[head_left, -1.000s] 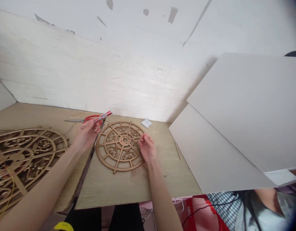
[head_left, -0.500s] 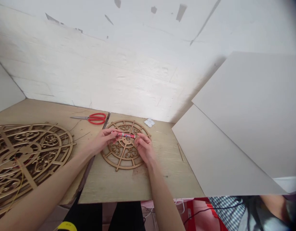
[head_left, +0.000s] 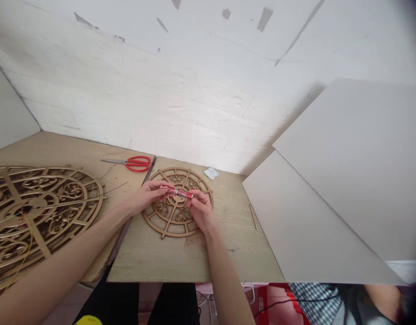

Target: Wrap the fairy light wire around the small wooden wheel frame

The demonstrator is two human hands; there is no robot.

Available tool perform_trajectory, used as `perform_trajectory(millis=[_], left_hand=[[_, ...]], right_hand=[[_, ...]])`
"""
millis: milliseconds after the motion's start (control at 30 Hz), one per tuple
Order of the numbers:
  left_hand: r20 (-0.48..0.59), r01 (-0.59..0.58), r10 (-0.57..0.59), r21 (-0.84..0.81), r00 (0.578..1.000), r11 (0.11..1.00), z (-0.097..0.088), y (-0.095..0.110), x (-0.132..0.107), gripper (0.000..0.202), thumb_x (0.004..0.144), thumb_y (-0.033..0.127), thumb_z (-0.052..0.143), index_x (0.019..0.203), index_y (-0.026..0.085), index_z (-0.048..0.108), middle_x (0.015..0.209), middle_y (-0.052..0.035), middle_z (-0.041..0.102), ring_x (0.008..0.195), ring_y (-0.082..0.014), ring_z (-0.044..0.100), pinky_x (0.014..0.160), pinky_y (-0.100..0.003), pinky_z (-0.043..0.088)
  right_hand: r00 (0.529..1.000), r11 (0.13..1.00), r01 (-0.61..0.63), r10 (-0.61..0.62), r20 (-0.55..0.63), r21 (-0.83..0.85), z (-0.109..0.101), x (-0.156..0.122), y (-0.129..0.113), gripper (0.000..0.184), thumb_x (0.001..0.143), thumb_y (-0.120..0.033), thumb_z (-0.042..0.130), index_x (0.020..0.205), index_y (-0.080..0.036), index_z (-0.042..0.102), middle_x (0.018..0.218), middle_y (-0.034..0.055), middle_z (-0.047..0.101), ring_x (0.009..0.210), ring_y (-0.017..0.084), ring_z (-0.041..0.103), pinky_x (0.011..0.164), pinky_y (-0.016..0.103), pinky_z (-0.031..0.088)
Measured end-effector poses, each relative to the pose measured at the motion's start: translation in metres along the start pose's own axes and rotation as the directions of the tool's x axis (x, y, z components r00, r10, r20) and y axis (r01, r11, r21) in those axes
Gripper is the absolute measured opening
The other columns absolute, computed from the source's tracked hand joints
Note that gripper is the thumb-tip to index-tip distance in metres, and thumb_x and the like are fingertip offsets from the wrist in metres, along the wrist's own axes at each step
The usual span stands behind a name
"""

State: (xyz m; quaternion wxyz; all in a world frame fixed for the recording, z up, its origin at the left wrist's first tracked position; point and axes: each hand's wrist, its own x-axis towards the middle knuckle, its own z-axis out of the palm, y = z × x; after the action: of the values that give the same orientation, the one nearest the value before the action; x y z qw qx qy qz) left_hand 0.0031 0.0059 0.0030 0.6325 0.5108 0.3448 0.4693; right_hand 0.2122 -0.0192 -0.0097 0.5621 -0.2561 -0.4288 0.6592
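A small round wooden fretwork disc (head_left: 177,212) lies flat on a pale wooden board (head_left: 167,257). Above it I hold a thin red and white tube (head_left: 177,192), lying crosswise. My left hand (head_left: 147,196) pinches its left end and my right hand (head_left: 199,209) pinches its right end. Both hands hover just over the disc, with their fingers closed on the tube.
A much larger fretwork disc (head_left: 35,212) with thin wires lies at the left. Red-handled scissors (head_left: 131,163) rest behind the small disc, and a crumpled white scrap (head_left: 211,173) beside it. Big grey boards (head_left: 330,189) lean at the right. Another person (head_left: 363,302) sits at lower right.
A second ago my left hand held the tube alone up near the scissors. It has brought the tube over the small disc, and my right hand has taken the other end.
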Motion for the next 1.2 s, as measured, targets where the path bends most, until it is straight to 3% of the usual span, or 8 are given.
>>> perform_trajectory(millis=[233, 633, 967, 1200], left_hand=[[0.036, 0.016, -0.015, -0.011, 0.999, 1.0, -0.003, -0.005, 0.001, 0.029, 0.069, 0.037, 0.08, 0.089, 0.017, 0.075, 0.074, -0.004, 0.069, 0.059, -0.0113, 0.054, 0.053, -0.023, 0.044], [0.022, 0.034, -0.034, 0.012, 0.999, 0.999, 0.0, -0.004, 0.0, 0.032, 0.069, 0.041, 0.08, 0.088, 0.017, 0.074, 0.075, -0.004, 0.068, 0.056, -0.0105, 0.054, 0.05, -0.022, 0.044], [0.07, 0.08, -0.082, 0.035, 0.994, 0.996, 0.005, -0.001, -0.001, 0.031, 0.066, 0.041, 0.082, 0.082, 0.017, 0.073, 0.068, -0.0013, 0.066, 0.054, -0.0095, 0.055, 0.049, -0.022, 0.049], [0.116, 0.117, -0.111, -0.04, 0.987, 0.992, 0.009, -0.002, -0.002, 0.035, 0.061, 0.042, 0.086, 0.08, 0.015, 0.073, 0.068, -0.0033, 0.067, 0.054, -0.01, 0.056, 0.048, -0.021, 0.049]], right_hand=[[0.993, 0.997, -0.078, 0.078, 0.083, -0.005, -0.002, -0.001, 0.002, 0.026, 0.063, -0.029, 0.086, 0.085, -0.023, 0.073, 0.072, -0.003, 0.069, 0.062, 0.01, 0.06, 0.065, 0.023, 0.047], [0.991, 0.994, -0.107, 0.109, 0.071, -0.039, -0.002, -0.003, -0.002, 0.025, 0.063, -0.021, 0.082, 0.084, -0.02, 0.068, 0.072, -0.0037, 0.067, 0.062, 0.009, 0.061, 0.064, 0.022, 0.047], [0.974, 0.978, -0.205, 0.2, 0.109, 0.04, -0.003, -0.004, -0.005, 0.02, 0.055, -0.008, 0.076, 0.068, -0.019, 0.066, 0.072, -0.0029, 0.071, 0.056, 0.009, 0.059, 0.057, 0.022, 0.046], [0.949, 0.97, -0.242, 0.232, 0.214, 0.023, -0.006, -0.006, -0.006, 0.019, 0.059, -0.015, 0.076, 0.074, -0.021, 0.065, 0.056, -0.0041, 0.064, 0.048, 0.01, 0.055, 0.047, 0.02, 0.041]])
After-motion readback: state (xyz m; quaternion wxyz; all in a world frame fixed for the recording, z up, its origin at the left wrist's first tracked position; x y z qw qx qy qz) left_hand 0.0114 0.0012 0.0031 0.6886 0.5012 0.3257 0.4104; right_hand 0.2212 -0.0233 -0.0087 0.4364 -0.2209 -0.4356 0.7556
